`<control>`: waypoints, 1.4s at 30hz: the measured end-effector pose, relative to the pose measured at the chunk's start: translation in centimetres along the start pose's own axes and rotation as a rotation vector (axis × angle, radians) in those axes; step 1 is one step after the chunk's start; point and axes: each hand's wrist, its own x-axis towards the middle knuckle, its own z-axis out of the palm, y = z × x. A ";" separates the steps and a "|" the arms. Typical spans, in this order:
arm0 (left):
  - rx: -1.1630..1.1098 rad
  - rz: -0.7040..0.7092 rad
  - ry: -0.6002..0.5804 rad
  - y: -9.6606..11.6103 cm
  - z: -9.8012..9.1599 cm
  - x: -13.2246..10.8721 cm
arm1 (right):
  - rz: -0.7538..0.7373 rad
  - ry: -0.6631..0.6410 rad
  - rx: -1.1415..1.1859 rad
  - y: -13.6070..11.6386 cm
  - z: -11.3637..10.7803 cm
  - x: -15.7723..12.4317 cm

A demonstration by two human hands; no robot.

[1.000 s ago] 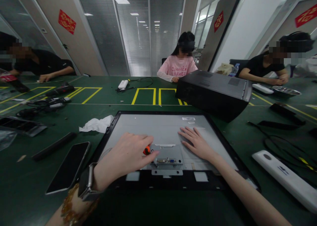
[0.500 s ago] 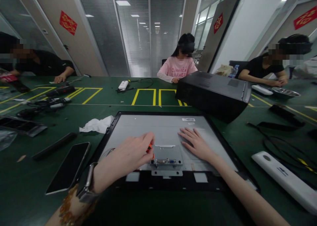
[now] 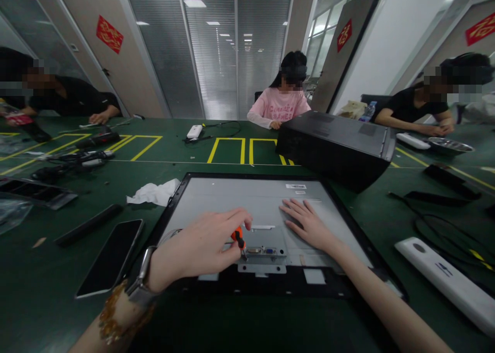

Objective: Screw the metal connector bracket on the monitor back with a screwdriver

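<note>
An opened monitor panel (image 3: 240, 195) lies face down in its black frame, its grey metal back showing. My left hand (image 3: 209, 239) is closed around an orange and black screwdriver (image 3: 238, 237), which stands tilted at the left end of the port bracket (image 3: 263, 252). A blue video port (image 3: 269, 251) and a lighter one sit in that bracket. The screwdriver's tip is too small to make out clearly. Flat on the right part of the metal back rests my right hand (image 3: 307, 224), fingers spread, holding nothing.
A black casing (image 3: 336, 146) stands behind the panel to the right. At left lie a phone (image 3: 112, 257), a black bar (image 3: 88, 225) and a crumpled tissue (image 3: 152, 193). A white device (image 3: 444, 281) and black cables lie at right. Several people sit around the table.
My left fingers have loosened and shifted slightly on the screwdriver, so more of its handle shows. My right hand stays in place. The whole view has shifted a little.
</note>
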 end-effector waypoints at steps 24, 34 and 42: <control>-0.071 0.004 -0.075 -0.5 -0.1 -0.3 | -0.010 0.003 0.001 0.1 -0.1 0.0; 0.238 -0.069 0.075 -2.0 1.0 0.7 | -0.012 0.008 -0.010 0.2 0.2 0.0; -0.025 0.018 -0.012 -1.1 0.1 -0.3 | -0.012 0.011 -0.019 0.4 0.4 0.0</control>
